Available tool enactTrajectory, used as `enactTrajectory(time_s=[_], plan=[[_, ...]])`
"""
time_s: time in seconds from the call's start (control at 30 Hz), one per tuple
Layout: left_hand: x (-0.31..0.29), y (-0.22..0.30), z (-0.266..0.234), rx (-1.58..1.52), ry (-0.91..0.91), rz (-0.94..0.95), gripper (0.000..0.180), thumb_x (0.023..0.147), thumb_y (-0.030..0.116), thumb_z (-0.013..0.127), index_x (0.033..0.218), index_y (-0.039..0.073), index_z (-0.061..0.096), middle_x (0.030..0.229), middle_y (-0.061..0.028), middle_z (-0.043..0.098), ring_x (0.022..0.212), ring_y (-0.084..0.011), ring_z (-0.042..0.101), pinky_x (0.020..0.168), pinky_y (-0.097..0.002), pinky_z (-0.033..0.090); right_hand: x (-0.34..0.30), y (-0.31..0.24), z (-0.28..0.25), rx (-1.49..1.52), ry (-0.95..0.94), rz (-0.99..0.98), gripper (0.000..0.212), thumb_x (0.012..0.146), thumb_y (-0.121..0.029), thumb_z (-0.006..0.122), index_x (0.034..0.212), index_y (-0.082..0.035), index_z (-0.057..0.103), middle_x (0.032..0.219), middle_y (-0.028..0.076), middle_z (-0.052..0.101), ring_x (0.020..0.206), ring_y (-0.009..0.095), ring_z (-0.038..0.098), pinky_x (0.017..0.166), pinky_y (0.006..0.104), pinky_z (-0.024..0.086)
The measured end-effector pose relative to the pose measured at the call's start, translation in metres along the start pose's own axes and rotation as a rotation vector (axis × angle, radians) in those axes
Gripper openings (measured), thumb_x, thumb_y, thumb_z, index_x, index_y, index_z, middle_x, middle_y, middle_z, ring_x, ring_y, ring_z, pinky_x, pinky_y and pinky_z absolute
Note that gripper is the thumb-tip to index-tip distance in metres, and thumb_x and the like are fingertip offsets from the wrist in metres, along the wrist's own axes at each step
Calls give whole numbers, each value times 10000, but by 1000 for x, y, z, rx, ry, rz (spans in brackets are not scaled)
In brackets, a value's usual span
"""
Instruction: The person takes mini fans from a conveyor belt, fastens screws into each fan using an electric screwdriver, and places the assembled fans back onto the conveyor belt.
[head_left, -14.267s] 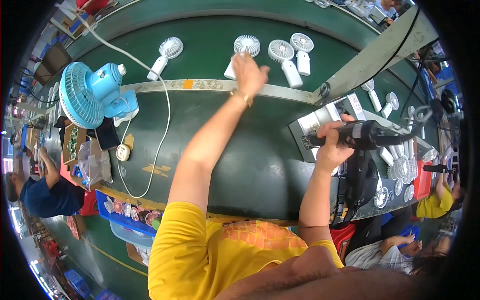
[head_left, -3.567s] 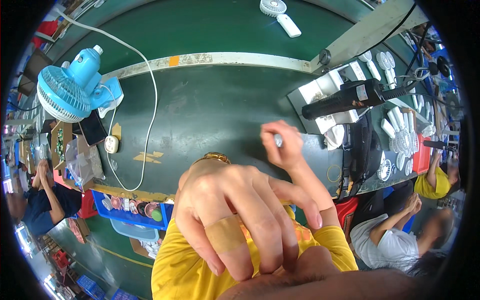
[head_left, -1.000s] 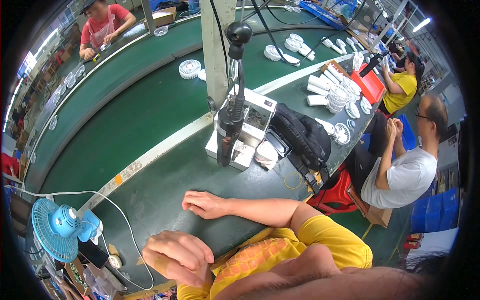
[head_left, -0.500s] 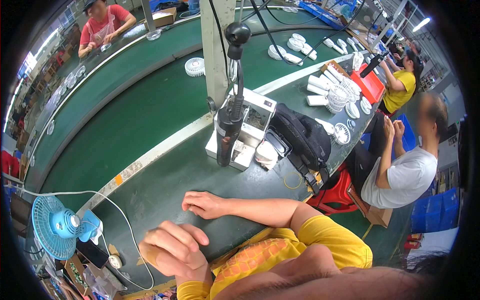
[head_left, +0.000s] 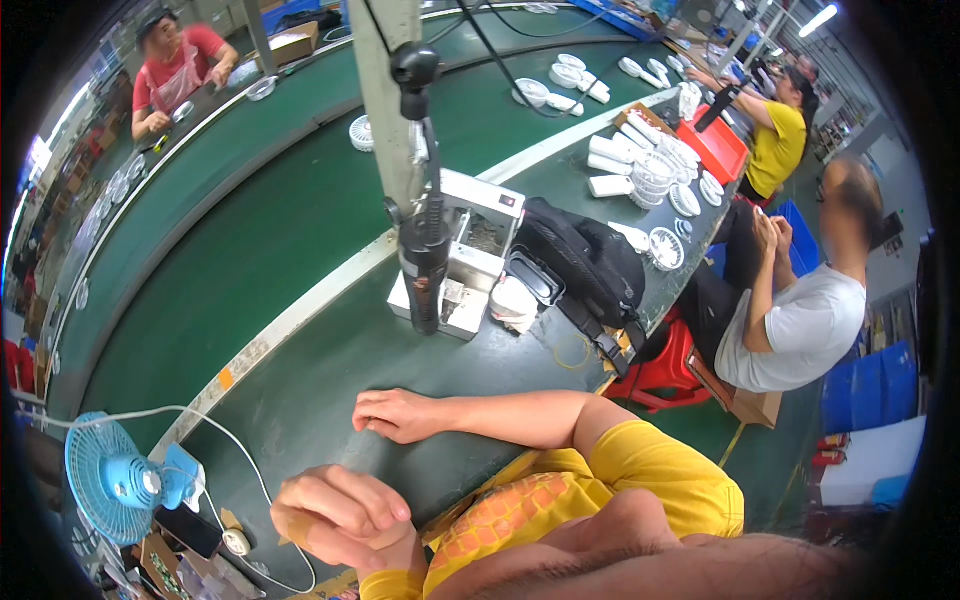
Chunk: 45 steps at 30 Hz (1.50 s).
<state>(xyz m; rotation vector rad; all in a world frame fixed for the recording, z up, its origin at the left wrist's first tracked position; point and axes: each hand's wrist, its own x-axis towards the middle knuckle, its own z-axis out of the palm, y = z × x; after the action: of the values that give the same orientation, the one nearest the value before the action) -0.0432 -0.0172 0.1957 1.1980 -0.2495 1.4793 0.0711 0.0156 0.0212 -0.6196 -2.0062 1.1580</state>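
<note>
Green bench [head_left: 330,370] lay bare under both hands: the right hand [head_left: 400,415] rested flat on it, fingers loosely together, holding nothing; the left hand [head_left: 340,515] hung curled and empty near the blue fan [head_left: 115,480]. The driver [head_left: 425,260] hung untouched just beyond, no piece in hand.

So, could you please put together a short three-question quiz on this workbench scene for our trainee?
1. True or false: the right hand lies flat and empty on the dark green bench top.
2. Which stands nearest the left hand? A. small blue desk fan B. black fabric bag C. red plastic stool
3. Fill in: the black electric screwdriver hangs with its tip pointing ____.

Key: 1 true; 2 A; 3 down.
</note>
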Motion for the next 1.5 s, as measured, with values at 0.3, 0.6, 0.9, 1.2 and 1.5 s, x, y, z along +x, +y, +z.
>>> enactTrajectory(time_s=[0.3,0.6,0.9,1.2,1.5], plan=[[2,0,-16,-83,-91,-23,129,663,-48,617,537,-56,591,760,-128,457,578,-240,529,548,-381,539,-3,3,-1,47,21,-8,144,744,23,512,867,-50,527,851,101,515,782,284,539,688,368,445],[-1,-7,-6,-59,53,16,165,744,-28,617,586,-57,581,730,-147,477,649,-293,571,545,-427,554,-2,2,-3,26,18,7,154,757,38,522,879,-57,525,858,96,523,793,289,546,684,366,459],[3,2,22,83,305,-12,203,631,25,662,474,-52,559,596,-130,488,502,-263,540,454,-382,522,2,-4,-1,66,-1,65,121,785,27,531,886,-40,541,851,102,529,776,278,557,672,348,463],[3,7,14,125,179,-71,192,700,26,629,525,-41,588,646,-104,482,559,-225,544,508,-356,527,5,-7,-2,45,-21,14,128,786,39,522,890,-30,551,853,96,537,759,248,557,656,323,465],[0,3,17,77,228,-27,217,685,-41,642,491,-44,544,670,-145,485,589,-276,571,509,-403,546,6,-7,-3,60,-12,-2,140,778,45,528,897,-22,556,860,98,540,748,241,558,645,318,468]])
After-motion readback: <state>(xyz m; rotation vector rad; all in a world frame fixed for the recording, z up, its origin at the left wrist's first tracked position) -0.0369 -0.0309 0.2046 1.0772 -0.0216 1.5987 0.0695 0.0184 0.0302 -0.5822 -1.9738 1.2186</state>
